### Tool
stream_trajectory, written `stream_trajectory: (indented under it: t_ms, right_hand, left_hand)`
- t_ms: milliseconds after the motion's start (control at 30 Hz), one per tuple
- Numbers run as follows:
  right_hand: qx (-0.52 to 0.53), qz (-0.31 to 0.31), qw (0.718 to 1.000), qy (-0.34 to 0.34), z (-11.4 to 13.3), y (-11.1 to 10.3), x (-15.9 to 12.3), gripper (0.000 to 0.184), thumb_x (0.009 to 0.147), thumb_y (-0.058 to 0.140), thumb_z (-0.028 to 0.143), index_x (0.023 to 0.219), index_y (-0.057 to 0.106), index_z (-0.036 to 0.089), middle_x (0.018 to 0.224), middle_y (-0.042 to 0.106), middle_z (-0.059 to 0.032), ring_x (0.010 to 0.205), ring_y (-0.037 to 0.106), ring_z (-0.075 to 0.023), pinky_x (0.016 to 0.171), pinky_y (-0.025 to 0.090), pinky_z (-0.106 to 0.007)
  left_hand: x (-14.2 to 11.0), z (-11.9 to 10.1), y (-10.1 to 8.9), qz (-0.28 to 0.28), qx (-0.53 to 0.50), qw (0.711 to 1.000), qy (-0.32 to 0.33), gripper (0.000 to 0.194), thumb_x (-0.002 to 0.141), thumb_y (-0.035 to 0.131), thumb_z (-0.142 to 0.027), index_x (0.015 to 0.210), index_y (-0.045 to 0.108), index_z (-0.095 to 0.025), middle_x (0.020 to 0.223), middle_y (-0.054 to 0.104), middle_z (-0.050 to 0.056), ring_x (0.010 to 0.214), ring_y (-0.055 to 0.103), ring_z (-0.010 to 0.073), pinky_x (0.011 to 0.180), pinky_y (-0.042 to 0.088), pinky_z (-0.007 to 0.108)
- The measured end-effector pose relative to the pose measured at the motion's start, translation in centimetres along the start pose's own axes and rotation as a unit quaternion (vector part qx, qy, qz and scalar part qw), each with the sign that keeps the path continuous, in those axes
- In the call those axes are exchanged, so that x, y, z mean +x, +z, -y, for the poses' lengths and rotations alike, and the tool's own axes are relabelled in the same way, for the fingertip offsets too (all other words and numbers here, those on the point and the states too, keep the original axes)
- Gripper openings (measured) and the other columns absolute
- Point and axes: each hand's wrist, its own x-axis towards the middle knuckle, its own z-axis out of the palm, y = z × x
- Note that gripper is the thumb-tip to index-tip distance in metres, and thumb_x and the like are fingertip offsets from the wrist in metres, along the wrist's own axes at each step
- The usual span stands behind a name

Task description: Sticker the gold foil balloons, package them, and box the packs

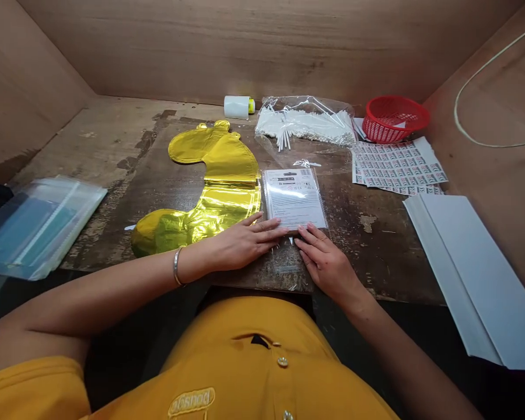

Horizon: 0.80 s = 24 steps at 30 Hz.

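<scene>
A clear plastic bag with a white printed card [294, 201] inside lies flat in front of me, its loose lower end [289, 269] spread toward the table's front edge. My left hand [245, 242] rests with fingers stretched out across the bag, just below the card's lower left. My right hand [328, 259] touches the bag at the card's lower right, fingers extended and slightly bent. Left of the card is a flat gold foil balloon [231, 160], shaped like a curved number; my left forearm crosses over its lower end.
Behind lie a white-labelled roll or bottle [237, 107] and a bag of white sticks [306, 125]. A red basket [394, 119] stands by sticker sheets [398, 166]. White folded card [476, 274] is at right, clear plastic sleeves [39, 227] at left. Wooden walls enclose the table.
</scene>
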Motion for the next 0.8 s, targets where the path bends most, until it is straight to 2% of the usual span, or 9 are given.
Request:
stream_trajectory:
  t_ms: [133, 267, 333, 433, 533, 700, 800]
  right_hand:
    - [-0.001, -0.001, 1.000, 0.004, -0.1, -0.1, -0.1, 0.031, 0.094, 0.048, 0.014, 0.119, 0.068, 0.015, 0.138, 0.057, -0.0098, 0.138, 0.044, -0.0240, 0.112, 0.044, -0.045]
    - [0.006, -0.018, 1.000, 0.017, 0.4, -0.4, 0.3, 0.025, 0.093, 0.052, 0.018, 0.108, 0.071, 0.014, 0.134, 0.061, -0.0105, 0.135, 0.047, -0.0243, 0.111, 0.045, -0.043]
    - [0.011, -0.026, 0.999, 0.028, 0.7, -0.4, 0.4, 0.022, 0.093, 0.054, 0.021, 0.103, 0.072, 0.015, 0.134, 0.062, -0.0104, 0.135, 0.047, -0.0252, 0.110, 0.045, -0.045]
    - [0.020, -0.043, 0.998, 0.041, 1.1, -0.1, 0.3, 0.020, 0.091, 0.058, 0.024, 0.102, 0.072, 0.016, 0.134, 0.061, -0.0113, 0.135, 0.047, -0.0274, 0.109, 0.046, -0.048]
    - [0.023, -0.063, 0.997, 0.044, 1.3, 0.2, 0.1, 0.019, 0.090, 0.060, 0.025, 0.102, 0.071, 0.015, 0.132, 0.063, -0.0129, 0.133, 0.049, -0.0286, 0.108, 0.047, -0.048]
    - [0.024, -0.076, 0.996, 0.041, 1.3, 0.4, 0.0, 0.019, 0.090, 0.060, 0.024, 0.103, 0.070, 0.015, 0.131, 0.063, -0.0136, 0.133, 0.049, -0.0284, 0.108, 0.047, -0.048]
    - [0.019, -0.082, 0.996, 0.034, 1.2, 0.5, 0.0, 0.021, 0.089, 0.062, 0.025, 0.105, 0.070, 0.015, 0.132, 0.062, -0.0142, 0.133, 0.049, -0.0290, 0.108, 0.046, -0.049]
  left_hand:
    - [-1.2, -0.5, -0.9, 0.025, 0.013, 0.999, 0.017, 0.035, 0.100, 0.040, -0.017, 0.131, 0.057, -0.015, 0.144, 0.052, 0.006, 0.144, 0.033, 0.0205, 0.121, 0.018, 0.043]
    - [-0.6, -0.9, -1.8, 0.040, 0.017, 0.998, 0.045, 0.032, 0.101, 0.038, -0.017, 0.122, 0.061, -0.014, 0.128, 0.064, 0.010, 0.133, 0.048, 0.0199, 0.116, 0.029, 0.038]
    - [-0.1, -1.0, -2.0, 0.029, 0.000, 0.998, 0.050, 0.032, 0.101, 0.037, -0.016, 0.122, 0.060, -0.010, 0.117, 0.069, 0.014, 0.121, 0.057, 0.0206, 0.107, 0.040, 0.036]
    - [-0.1, -1.0, -1.6, -0.010, -0.027, 0.998, 0.059, 0.035, 0.097, 0.039, -0.011, 0.129, 0.054, -0.006, 0.109, 0.070, 0.016, 0.111, 0.062, 0.0220, 0.095, 0.050, 0.034]
    - [-0.6, -1.1, -0.8, -0.039, -0.029, 0.996, 0.074, 0.032, 0.094, 0.044, -0.011, 0.122, 0.059, -0.009, 0.110, 0.069, 0.016, 0.107, 0.064, 0.0243, 0.092, 0.054, 0.037]
    - [-1.9, -1.5, -0.2, -0.055, -0.054, 0.995, 0.063, 0.027, 0.094, 0.042, -0.008, 0.110, 0.062, -0.009, 0.118, 0.067, 0.015, 0.116, 0.062, 0.0255, 0.095, 0.054, 0.036]
    - [-2.2, -1.6, -0.3, -0.043, -0.064, 0.996, 0.040, 0.030, 0.094, 0.041, -0.009, 0.118, 0.058, -0.006, 0.127, 0.063, 0.019, 0.111, 0.065, 0.0245, 0.090, 0.056, 0.035]
